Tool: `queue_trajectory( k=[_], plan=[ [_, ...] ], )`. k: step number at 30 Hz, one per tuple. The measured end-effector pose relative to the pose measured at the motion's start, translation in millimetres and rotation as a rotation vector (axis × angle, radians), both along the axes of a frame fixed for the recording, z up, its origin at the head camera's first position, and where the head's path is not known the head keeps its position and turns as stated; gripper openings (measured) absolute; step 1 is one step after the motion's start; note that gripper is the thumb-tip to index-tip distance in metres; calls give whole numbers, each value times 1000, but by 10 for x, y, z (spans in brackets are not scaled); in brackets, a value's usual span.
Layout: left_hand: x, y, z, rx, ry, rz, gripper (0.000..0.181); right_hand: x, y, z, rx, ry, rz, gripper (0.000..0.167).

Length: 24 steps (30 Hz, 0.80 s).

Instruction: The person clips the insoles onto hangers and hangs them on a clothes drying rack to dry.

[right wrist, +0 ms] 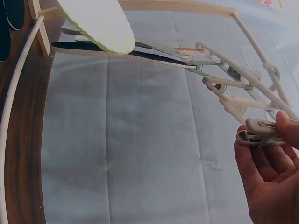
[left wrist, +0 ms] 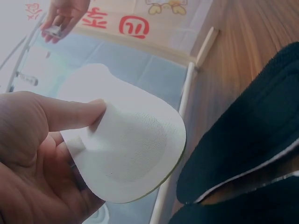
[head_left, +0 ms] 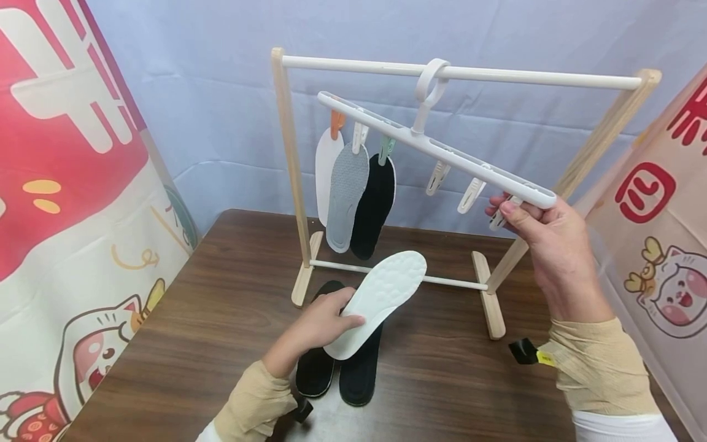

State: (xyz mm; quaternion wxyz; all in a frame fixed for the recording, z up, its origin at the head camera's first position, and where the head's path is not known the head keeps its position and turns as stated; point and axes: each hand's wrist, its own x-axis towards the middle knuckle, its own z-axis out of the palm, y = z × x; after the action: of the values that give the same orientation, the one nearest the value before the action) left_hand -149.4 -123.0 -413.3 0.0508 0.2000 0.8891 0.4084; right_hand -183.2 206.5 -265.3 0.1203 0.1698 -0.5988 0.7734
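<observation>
My left hand (head_left: 327,320) grips a white insole (head_left: 381,301) by its heel end, thumb on top, above the table. At the hanger's right end, my right hand (head_left: 558,245) pinches a white clothespin (right wrist: 261,132) between thumb and fingers. That clip hangs from a white clip hanger (head_left: 442,150), which is tilted, its right end lower. On its left side hang a white insole (head_left: 326,162), a grey insole (head_left: 347,199) and a black insole (head_left: 372,212), each in a clip. Two more white clips (head_left: 471,195) near the right hand hold nothing.
The hanger's hook (head_left: 432,83) loops over the white rod (head_left: 530,76) of a wooden-legged rack (head_left: 291,159). Two black insoles (head_left: 358,383) lie on the brown table (head_left: 221,319) under my left hand. Cloth curtains (head_left: 221,92) stand behind and at both sides.
</observation>
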Motion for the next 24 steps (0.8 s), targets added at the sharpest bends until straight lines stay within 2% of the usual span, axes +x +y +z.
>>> queue_trajectory(
  k=[17, 24],
  plan=[
    [-23, 236, 92, 13, -23, -48, 18, 1, -14, -23, 11, -2, -9, 14],
    [-17, 311, 96, 11, -32, -73, 22, 2, -24, -29, 36, -24, -27, 14]
  ],
)
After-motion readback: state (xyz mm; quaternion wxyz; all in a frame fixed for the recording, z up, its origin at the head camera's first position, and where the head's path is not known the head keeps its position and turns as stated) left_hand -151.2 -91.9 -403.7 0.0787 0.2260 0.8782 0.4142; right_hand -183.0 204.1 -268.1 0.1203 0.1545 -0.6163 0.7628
